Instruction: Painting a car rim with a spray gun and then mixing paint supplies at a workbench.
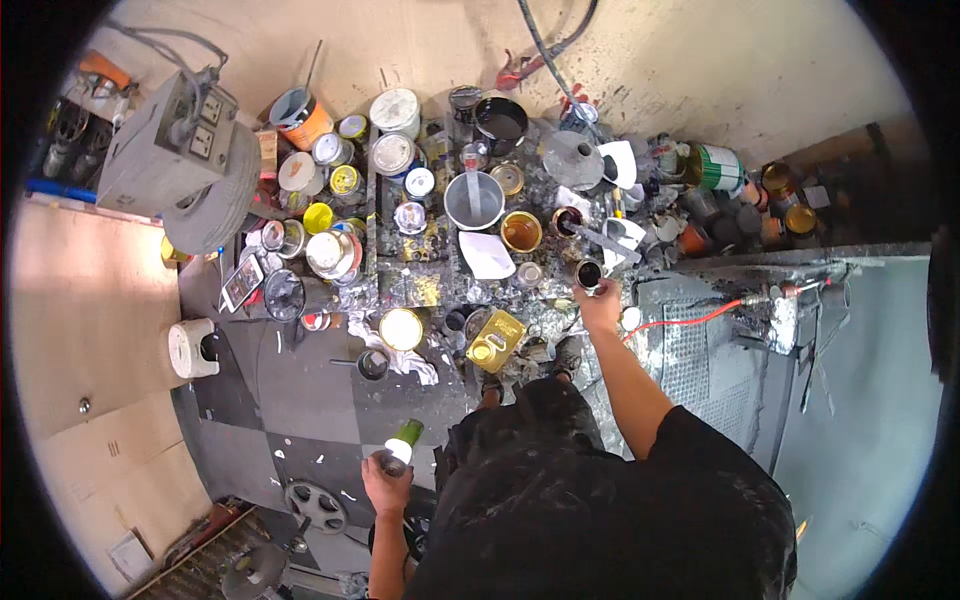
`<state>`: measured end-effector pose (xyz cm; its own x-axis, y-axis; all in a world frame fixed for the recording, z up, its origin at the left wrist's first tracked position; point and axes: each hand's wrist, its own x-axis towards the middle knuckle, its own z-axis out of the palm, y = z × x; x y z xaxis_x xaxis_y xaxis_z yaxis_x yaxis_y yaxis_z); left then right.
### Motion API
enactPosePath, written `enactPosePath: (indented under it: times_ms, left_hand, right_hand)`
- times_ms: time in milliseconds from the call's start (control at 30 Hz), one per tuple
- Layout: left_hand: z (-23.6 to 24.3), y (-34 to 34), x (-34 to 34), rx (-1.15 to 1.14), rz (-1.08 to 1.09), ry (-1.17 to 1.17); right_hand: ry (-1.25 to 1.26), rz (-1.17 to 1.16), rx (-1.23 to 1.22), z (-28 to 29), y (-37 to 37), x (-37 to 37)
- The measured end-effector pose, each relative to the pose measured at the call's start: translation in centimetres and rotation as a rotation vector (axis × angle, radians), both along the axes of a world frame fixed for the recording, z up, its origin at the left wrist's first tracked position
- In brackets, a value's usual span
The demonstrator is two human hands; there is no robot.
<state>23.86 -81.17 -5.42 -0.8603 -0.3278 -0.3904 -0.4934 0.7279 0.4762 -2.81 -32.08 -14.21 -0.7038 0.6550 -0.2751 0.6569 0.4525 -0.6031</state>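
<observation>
My right hand [601, 305] is closed around a small round cup [588, 273] with dark contents, at the near right edge of the paint-stained bench. Down at the lower left, my left hand [388, 482] grips a green-and-white cylinder [403, 442], perhaps a small bottle; a greyish round end shows by the fingers. Just beyond the right hand, a flat metal strip [606, 243] slants from a small dark can [567, 221]. Left of that stands an open tin of amber liquid [521, 232]. A grey mixing pot [474, 203] with a flat stick in it sits farther back.
Several paint cans crowd the bench's left part, near a phone [242, 283]. On the floor side are a yellow jug [495, 341], an open pale tin [401, 329] and a white stool [193, 348]. An orange-red hose [690, 318] runs at right. A grey box [170, 145] overhangs the left.
</observation>
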Motion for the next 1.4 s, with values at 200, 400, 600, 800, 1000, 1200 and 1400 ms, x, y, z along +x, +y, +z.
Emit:
enactPosePath:
  times_ms: [200, 400, 600, 800, 1000, 1200, 1400]
  left_hand:
    - [0.0, -0.4, -0.9, -0.085, -0.031, -0.007]
    - [-0.3, -0.2, 0.7, -0.032, -0.013, -0.040]
    - [-2.1, 1.6, 1.1, -0.094, -0.081, -0.053]
    - [-1.9, 5.3, -0.8, -0.156, -0.177, -0.007]
    - [0.0, 11.6, -5.6, -0.186, -0.305, -0.022]
    - [4.0, 20.9, -11.4, -0.224, -0.498, -0.013]
    - [6.3, 30.8, -17.9, -0.200, -0.693, 0.006]
  right_hand:
    - [-0.104, 0.020, 0.180, -3.6, -0.5, -2.1]
    - [-0.239, -0.034, 0.114, -2.7, -0.3, -2.9]
    - [-0.097, 0.083, 0.124, -0.3, 3.5, 2.2]
    - [0.028, -0.096, 0.294, 1.6, 15.1, 3.0]
    - [0.174, 0.250, 0.298, 2.6, 24.6, -5.3]
    - [0.178, 0.591, 0.038, 0.7, 24.6, -15.1]
    - [0.072, 0.804, -0.114, -0.2, 23.3, -18.3]
